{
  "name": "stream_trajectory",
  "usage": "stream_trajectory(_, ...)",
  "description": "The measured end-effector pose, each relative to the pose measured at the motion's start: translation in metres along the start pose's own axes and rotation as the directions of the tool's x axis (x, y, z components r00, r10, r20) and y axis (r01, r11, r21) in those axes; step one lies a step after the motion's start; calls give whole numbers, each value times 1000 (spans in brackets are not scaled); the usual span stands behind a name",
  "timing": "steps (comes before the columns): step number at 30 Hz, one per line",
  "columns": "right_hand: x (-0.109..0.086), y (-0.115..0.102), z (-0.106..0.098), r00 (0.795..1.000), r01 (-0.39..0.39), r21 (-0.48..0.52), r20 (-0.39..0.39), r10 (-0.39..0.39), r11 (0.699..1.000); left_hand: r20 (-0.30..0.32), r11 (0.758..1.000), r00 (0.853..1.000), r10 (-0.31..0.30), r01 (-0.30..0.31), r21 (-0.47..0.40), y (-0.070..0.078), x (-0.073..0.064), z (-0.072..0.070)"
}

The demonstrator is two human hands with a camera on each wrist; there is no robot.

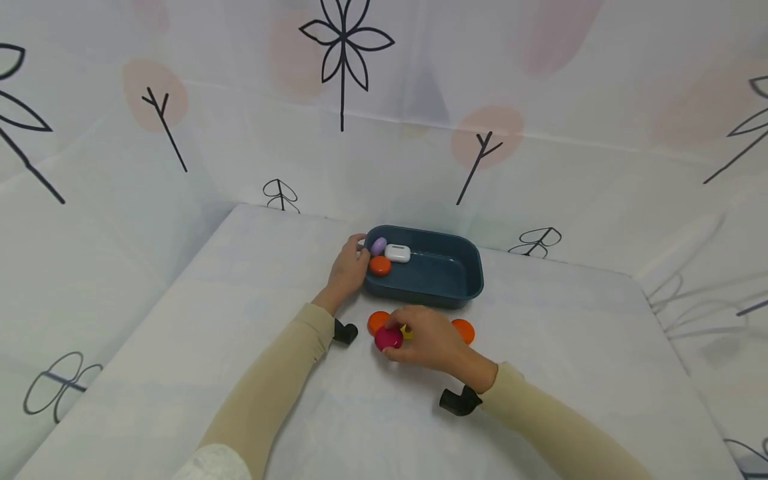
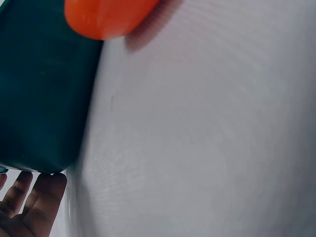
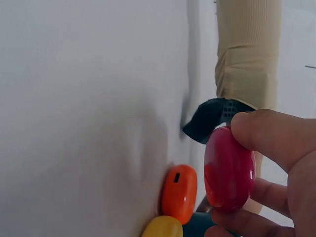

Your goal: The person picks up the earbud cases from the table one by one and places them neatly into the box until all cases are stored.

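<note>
While the left hand touches the blue tray with fingers extended, the right hand pinches a pink case in front of it. An orange case is nearby.

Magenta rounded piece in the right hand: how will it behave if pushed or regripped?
The magenta rounded piece looks stiff, undented where the right hand grips it. Its glossy surface may be slippery. Its rounded edges suggest it could rock or roll.

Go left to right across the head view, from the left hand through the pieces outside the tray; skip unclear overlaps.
Left hand, crimson piece, yellow piece, rightmost orange piece.
</note>
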State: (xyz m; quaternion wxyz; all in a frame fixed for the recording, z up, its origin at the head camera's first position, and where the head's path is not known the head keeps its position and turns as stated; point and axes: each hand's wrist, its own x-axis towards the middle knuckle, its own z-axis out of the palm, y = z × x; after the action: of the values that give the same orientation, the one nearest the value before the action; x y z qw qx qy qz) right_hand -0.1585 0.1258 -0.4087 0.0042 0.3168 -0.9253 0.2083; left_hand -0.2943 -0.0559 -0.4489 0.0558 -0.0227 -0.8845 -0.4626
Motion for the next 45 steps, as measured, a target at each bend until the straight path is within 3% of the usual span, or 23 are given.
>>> stream_trajectory(7, -1, -3, 5, 999, 10, -35, 45, -9, 999, 1, 1000, 1000, -5, 5, 0, 0, 0, 1)
stream_trajectory(18, 0, -2, 17, 999, 24, -83, 46, -21, 996, -8, 1000, 1000, 3, -3, 0, -2, 2, 2)
stream_trajectory(45, -2, -1, 20, 998, 41, -155, 53, -33, 987, -4, 1000, 1000, 3, -3, -4, -2, 0, 2)
